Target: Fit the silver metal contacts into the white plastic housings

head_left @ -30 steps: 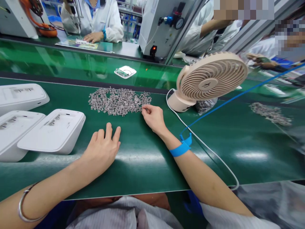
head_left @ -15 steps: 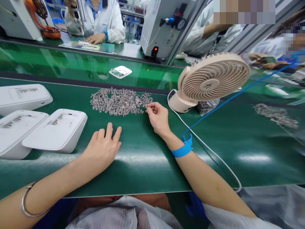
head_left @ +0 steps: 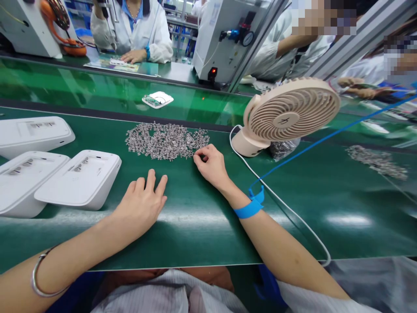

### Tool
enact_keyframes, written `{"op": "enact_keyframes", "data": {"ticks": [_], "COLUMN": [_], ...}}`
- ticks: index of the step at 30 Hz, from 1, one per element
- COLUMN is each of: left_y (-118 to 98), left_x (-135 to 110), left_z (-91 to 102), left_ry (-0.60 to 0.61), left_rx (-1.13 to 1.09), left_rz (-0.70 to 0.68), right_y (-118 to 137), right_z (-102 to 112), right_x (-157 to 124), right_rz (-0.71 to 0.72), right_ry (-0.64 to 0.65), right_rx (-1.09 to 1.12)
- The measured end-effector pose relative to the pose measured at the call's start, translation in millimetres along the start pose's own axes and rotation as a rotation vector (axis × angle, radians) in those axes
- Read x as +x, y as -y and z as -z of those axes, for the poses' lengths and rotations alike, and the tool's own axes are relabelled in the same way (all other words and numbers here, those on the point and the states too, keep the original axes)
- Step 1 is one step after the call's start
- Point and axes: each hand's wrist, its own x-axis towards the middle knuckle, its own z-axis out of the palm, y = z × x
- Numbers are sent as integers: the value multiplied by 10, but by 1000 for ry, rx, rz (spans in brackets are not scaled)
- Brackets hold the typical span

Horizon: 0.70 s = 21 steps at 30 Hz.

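Note:
A pile of several small silver metal parts [head_left: 166, 140] lies on the green table mat [head_left: 195, 217]. My right hand [head_left: 210, 165], with a blue wrist strap [head_left: 250, 208], rests at the pile's right edge, fingers curled in a pinch at the parts there; what they hold is too small to name. My left hand [head_left: 141, 204] lies flat on the mat below the pile, fingers stretched out, holding nothing. Three white plastic housings [head_left: 80, 178] sit just left of my left hand.
A beige desk fan [head_left: 286, 115] stands right of the pile, its white cable [head_left: 286, 208] running toward me. A bag of parts [head_left: 282, 148] sits behind the fan. A second pile [head_left: 378, 158] lies far right. A white piece [head_left: 158, 99] rides the belt. Coated workers sit opposite.
My right hand lifted slightly from the pile's edge, then returned to it with fingers pinched. The white piece on the belt drifted left. My left hand stayed put.

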Motion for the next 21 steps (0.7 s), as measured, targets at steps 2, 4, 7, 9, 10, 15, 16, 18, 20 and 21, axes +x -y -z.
{"op": "enact_keyframes", "data": {"ticks": [2,4,7,9,10,15,16,18,20,21], "left_y": [0,-1,-4,-6,-7,0,2,5,6,5], "left_x": [-2,0,6,9,9,9,10,13,15,16], "left_z": [-2,-7,-16,-17,-17,-5,-3,2,5,6], "left_ry": [8,20,42,54,57,81,82,89,104,111], "left_rx": [-1,-8,-19,-23,-25,-28,-28,-30,-35,-39], "left_rz": [1,0,-6,-10,-10,-6,-5,-6,-6,-6], "right_y": [-4,-22,-47,-52,-52,-49,-50,-50,-50,-50], "right_z": [0,-2,-7,-11,-14,-28,-29,-27,-21,-18], "right_x": [-2,-6,-11,-9,-7,6,8,8,5,3], "right_rz": [-15,-69,-134,-111,-81,72,93,117,109,85], "right_ry": [-20,-61,-87,-59,-37,44,51,49,28,12], "right_rx": [12,76,187,223,222,51,17,-17,-3,22]}}
